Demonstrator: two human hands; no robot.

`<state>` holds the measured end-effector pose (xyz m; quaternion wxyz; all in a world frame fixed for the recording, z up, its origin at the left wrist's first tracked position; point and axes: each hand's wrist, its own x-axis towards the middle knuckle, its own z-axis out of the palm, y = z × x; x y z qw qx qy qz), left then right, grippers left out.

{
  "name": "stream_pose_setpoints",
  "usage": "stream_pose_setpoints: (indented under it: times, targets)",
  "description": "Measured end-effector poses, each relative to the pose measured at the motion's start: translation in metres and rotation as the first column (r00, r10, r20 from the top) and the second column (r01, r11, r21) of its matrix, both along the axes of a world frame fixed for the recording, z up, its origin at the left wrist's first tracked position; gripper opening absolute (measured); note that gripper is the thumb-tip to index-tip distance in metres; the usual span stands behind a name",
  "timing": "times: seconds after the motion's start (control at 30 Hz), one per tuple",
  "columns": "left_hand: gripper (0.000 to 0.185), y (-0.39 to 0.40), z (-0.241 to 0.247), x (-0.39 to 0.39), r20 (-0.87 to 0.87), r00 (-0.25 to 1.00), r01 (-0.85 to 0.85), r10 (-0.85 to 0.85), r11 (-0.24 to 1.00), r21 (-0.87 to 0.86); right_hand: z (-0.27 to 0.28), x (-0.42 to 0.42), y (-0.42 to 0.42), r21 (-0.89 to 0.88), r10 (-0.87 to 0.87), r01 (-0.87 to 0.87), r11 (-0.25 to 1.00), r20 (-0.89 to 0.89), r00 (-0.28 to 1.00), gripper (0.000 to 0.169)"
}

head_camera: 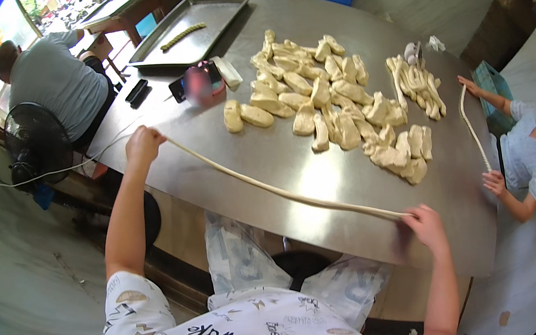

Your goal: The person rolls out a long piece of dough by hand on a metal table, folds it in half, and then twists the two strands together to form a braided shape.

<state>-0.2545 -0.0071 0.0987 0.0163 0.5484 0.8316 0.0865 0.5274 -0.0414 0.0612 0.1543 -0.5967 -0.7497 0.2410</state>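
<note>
A long thin rope of dough [271, 189] stretches between my two hands above the near side of the steel table [233, 215]. My left hand [142, 144] pinches its far left end, raised over the table's edge. At the other end, my right hand [425, 226] grips the dough low over the tabletop, where two strands seem to lie side by side. Beyond the rope, a large heap of pale dough pieces [319, 91] covers the middle of the table. Several longer dough strips [415, 86] lie in a smaller pile to the right.
Across the table a metal tray [224, 24] holds one twisted dough stick [183, 37]. Phones [182, 89] and a black case [137, 93] lie at the left. A co-worker [528, 147] at the right holds a twisted dough rope [472, 130]. Another person sits by a fan [35, 144].
</note>
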Motion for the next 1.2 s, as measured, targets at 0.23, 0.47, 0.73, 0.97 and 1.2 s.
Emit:
stream_pose_setpoints:
  times: [0.23, 0.47, 0.73, 0.97, 1.2]
  targets:
    - [0.082, 0.015, 0.039, 0.155, 0.873, -0.201, 0.704, -0.445, 0.554, 0.445, 0.022, -0.142, -0.003, 0.148, 0.348, -0.369, 0.918, 0.147, 0.926, 0.048]
    - [0.040, -0.041, -0.045, 0.256, 0.088, 0.819, 0.537, -0.567, 0.811, 0.230, -0.014, -0.148, 0.021, 0.451, 0.131, -0.197, 0.870, 0.173, 0.976, 0.031]
    - [0.024, -0.060, -0.079, 0.245, 0.941, -0.309, 0.206, -0.139, 0.956, 0.209, -0.042, -0.075, 0.032, 0.562, -0.229, 0.188, 0.806, 0.003, 0.974, 0.015]
    - [0.021, -0.039, -0.063, 0.196, 0.837, 0.448, 0.088, -0.314, 0.947, 0.309, -0.049, -0.074, -0.009, 0.289, -0.236, 0.307, 0.907, -0.253, 0.938, 0.021]
    - [0.040, -0.013, -0.071, 0.227, -0.089, 0.898, 0.432, -0.430, 0.902, -0.003, -0.036, -0.108, 0.002, 0.360, -0.155, -0.010, 0.933, 0.428, 0.891, 0.039]
